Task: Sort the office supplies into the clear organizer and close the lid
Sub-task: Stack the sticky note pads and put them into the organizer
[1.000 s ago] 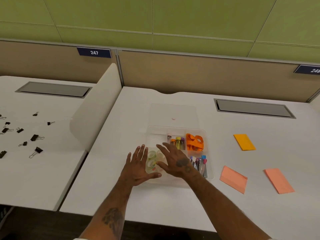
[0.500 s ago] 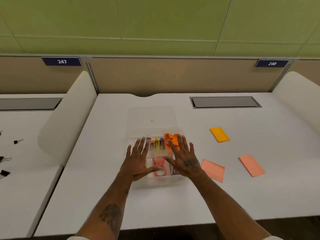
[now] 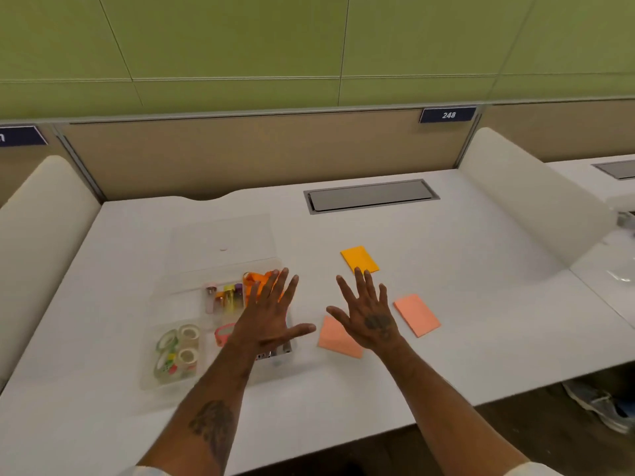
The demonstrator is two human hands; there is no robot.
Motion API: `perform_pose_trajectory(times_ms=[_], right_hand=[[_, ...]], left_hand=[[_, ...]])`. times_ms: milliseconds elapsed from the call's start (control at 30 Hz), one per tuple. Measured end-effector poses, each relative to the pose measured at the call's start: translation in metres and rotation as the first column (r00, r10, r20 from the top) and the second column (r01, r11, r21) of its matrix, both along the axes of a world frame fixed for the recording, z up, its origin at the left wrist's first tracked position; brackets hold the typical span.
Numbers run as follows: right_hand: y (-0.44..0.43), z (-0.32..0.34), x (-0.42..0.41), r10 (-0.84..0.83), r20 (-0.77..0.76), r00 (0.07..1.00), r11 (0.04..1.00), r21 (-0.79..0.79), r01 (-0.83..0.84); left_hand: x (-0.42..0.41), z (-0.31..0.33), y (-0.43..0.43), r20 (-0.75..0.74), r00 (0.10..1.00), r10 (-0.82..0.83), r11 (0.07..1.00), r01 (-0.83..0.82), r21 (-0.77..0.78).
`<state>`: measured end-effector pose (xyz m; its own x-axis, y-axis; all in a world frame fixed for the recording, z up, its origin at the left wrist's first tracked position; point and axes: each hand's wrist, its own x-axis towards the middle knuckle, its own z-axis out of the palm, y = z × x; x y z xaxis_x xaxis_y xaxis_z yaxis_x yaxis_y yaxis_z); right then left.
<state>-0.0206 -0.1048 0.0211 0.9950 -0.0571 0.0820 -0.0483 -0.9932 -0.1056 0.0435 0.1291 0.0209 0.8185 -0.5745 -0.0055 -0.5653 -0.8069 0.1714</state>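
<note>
The clear organizer (image 3: pixel 161 379) sits on the white desk with its lid (image 3: pixel 223 238) open and lying flat behind it. Inside are tape rolls (image 3: pixel 178 352), small bottles (image 3: pixel 225 297), orange items (image 3: pixel 256 280) and a pink ring (image 3: pixel 223 333). My left hand (image 3: pixel 269 314) hovers flat over the organizer's right side, fingers spread, holding nothing. My right hand (image 3: pixel 366 312) is spread above the desk to the right of the organizer, partly over a salmon sticky pad (image 3: pixel 335 338). Another salmon pad (image 3: pixel 416 314) and an orange pad (image 3: pixel 359 259) lie further right.
A grey cable hatch (image 3: pixel 371 195) is set into the desk at the back. White curved dividers (image 3: pixel 529 201) bound the desk on both sides. A shoe (image 3: pixel 598 403) is on the floor at the lower right.
Both hands have moved right relative to the organizer; the right hand has left it and now hovers over the sticky pads. The view has swung right.
</note>
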Motion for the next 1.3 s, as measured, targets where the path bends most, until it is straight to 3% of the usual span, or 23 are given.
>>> perform_pose_trajectory(times_ms=[300,433,600,900,1100,1300], right_hand=[[-0.091,-0.026,-0.011,-0.058,-0.144,0.988,0.998,0.028,0.063],[-0.107,-0.033,-0.021,-0.064,-0.094,0.994,0.992,0.102,0.074],[-0.133,-0.047,-0.023,-0.190,-0.263,0.946,0.972,0.087,0.219],[-0.143,-0.054,-0.021,-0.352,-0.313,0.882,0.908,0.113,0.403],[-0.151,-0.046,-0.007,-0.425,-0.444,0.789,0.768,0.284,0.574],[-0.161,-0.047,-0.002,-0.426,-0.518,0.742,0.683,0.353,0.639]], left_hand=[[-0.014,-0.013,-0.086,-0.052,0.997,-0.049,0.998,0.050,0.023],[-0.020,-0.024,-0.107,-0.122,0.992,-0.042,0.998,0.049,0.050],[-0.022,-0.033,-0.120,-0.212,0.975,-0.064,0.986,0.095,0.136],[-0.021,-0.034,-0.121,-0.334,0.938,-0.090,0.964,0.165,0.206],[-0.024,-0.036,-0.121,-0.330,0.941,-0.067,0.967,0.143,0.210],[-0.019,-0.034,-0.125,-0.353,0.936,-0.003,0.969,0.090,0.231]])
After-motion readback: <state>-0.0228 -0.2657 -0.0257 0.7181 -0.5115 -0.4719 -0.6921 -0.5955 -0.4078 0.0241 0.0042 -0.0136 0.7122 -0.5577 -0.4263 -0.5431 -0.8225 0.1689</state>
